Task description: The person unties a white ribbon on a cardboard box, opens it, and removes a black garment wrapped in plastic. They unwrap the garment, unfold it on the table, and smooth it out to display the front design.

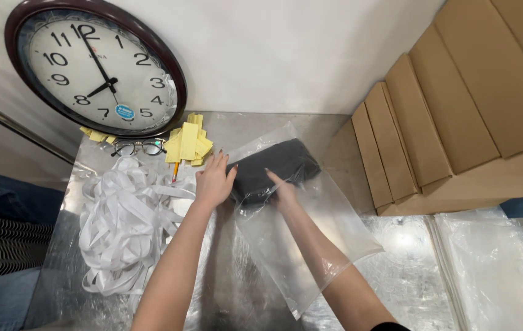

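The clear plastic bag (310, 245) lies slantwise on the shiny metal table (231, 300), its open mouth toward the near edge and its closed end reaching up toward the wall. The right arm goes in through that mouth, so the forearm shows through the glossy, wrinkled film, and the right hand (283, 193) sits deep inside the bag with its fingers laid on a folded dark grey cloth (276, 168); whether they pinch the cloth or only press on it cannot be told through the film. The cloth is a soft, matte, roughly rectangular bundle, filling the far end of the bag. Just left of the bag, the left hand (214, 181) lies outside it, fingers spread wide and flat against the bag's left edge beside the cloth, holding nothing closed in its grasp. Further left of the bag a loose heap of white strips (123, 227) is piled on the table. To the right of the bag a stack of more clear plastic bags (494, 270) lies flat. Beyond the bag, up and to the left, lie yellow paper slips (189, 144), a pencil (175, 171) and a pair of black-framed glasses (139, 148), and behind them a round wall clock (96, 64) with a dark rim leans against the white wall (286, 49). Up and to the right of the bag, flat brown cardboard sheets (445, 116) stand fanned in a row.
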